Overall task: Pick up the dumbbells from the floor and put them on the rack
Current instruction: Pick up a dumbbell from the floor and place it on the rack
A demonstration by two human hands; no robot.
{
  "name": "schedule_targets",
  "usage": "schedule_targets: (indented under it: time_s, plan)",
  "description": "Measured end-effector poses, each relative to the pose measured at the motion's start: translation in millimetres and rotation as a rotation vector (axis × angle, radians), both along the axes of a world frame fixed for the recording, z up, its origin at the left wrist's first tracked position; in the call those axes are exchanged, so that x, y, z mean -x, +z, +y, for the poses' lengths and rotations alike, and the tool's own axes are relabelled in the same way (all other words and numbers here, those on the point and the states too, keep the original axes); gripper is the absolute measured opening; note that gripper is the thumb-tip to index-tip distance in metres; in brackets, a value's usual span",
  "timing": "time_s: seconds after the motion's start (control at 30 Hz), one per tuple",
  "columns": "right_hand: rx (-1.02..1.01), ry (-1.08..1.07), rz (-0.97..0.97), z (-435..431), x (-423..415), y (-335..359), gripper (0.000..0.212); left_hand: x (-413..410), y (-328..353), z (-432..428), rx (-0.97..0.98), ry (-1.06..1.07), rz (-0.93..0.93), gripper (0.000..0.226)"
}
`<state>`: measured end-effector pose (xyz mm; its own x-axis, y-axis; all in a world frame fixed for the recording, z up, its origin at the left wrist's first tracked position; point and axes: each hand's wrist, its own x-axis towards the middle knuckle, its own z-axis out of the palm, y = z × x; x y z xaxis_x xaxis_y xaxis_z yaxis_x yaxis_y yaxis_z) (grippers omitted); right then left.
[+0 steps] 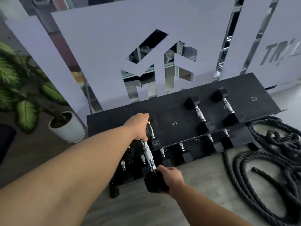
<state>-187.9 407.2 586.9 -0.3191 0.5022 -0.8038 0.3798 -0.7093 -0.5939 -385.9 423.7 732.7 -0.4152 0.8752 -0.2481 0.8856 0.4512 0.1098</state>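
You are standing over the rack (179, 111), a black tiered steel stand with painted weight numbers, and its top shelf is already carrying two dumbbells at the right while the shelves below are holding more. The dumbbell (149, 158) you are handling is hanging in the air in front of the rack's left end, above the floor and not yet seated, its far end reaching toward the top shelf near the "10" mark. It is looking rigid and dense for its size: rubber-coated hex heads that should be giving good friction, and a chrome knurled handle that is the surest place to be gripping. Your left hand (140, 126) is closing over the far end of the handle, where the far head is hidden from view. Your right hand (172, 178) is cupping the near head from the side, fingers wrapped around it, steadying the weight.
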Motion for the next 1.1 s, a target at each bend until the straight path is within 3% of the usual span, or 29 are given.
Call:
schedule_targets:
  time_s: [0.1, 0.33, 0.47, 0.7, 1.0, 1.1]
  plan:
    - [-0.006, -0.007, -0.003, 42, 20, -11, 0.043, 17, -11, 44, -0.003, -0.020, -0.004, 0.092]
    - [-0.092, 0.012, -0.114, 166, 66, -37, 0.016, 62, -45, 167, 0.012, -0.032, -0.011, 0.078]
    - [-0.154, 0.074, -0.232, 230, 88, -50, 0.030, 86, -62, 227, 0.022, -0.050, -0.011, 0.073]
    - [-0.155, 0.136, -0.341, 308, 123, -86, 0.035, 123, -118, 313, 0.069, -0.112, -0.022, 0.068]
    - [-0.108, 0.239, -0.514, 350, 147, -139, 0.044, 145, -194, 381, 0.143, -0.198, -0.060, 0.067]
    - [-0.194, 0.330, -0.690, 350, 150, -147, 0.038, 143, -215, 390, 0.159, -0.220, -0.077, 0.066]
